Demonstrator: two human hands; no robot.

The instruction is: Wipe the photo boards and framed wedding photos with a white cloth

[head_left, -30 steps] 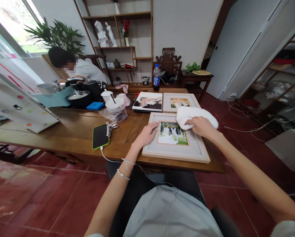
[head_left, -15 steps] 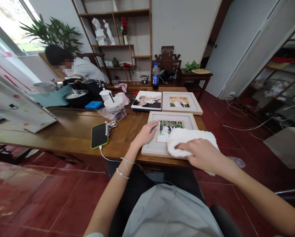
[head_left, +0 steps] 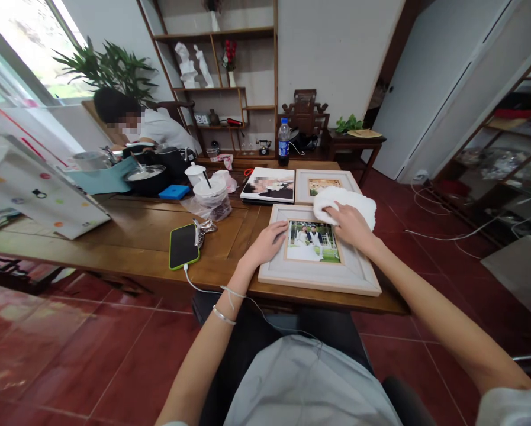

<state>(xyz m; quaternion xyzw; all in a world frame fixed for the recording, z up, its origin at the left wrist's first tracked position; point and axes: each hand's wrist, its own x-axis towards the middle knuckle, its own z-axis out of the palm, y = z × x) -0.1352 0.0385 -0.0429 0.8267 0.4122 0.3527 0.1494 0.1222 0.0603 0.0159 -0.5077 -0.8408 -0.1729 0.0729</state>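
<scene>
A light wooden picture frame [head_left: 272, 273] lies flat at the table's near edge, with a photo [head_left: 314, 241] of two people in its middle. My left hand [head_left: 267, 241] rests on the frame's left side, fingers stretched out. In my right hand [head_left: 353, 223] is a folded white towel [head_left: 347, 204], pressed at the far right part of this frame. The towel covers the frame's far right corner and part of a second picture frame [head_left: 304, 184] lying behind it. Left of that second frame lies a photo album [head_left: 267, 184] with a couple on its cover.
On the wooden table [head_left: 236, 260] are a phone [head_left: 184, 247] on a white cable, a lidded plastic cup [head_left: 211, 198], a blue box [head_left: 174, 191] and a dark drink bottle [head_left: 283, 142]. A person [head_left: 158, 130] sits at the far left behind pots.
My right hand has moved the towel from the near right part of the frame to its far edge, uncovering the photo. My left hand stays on the frame's left side.
</scene>
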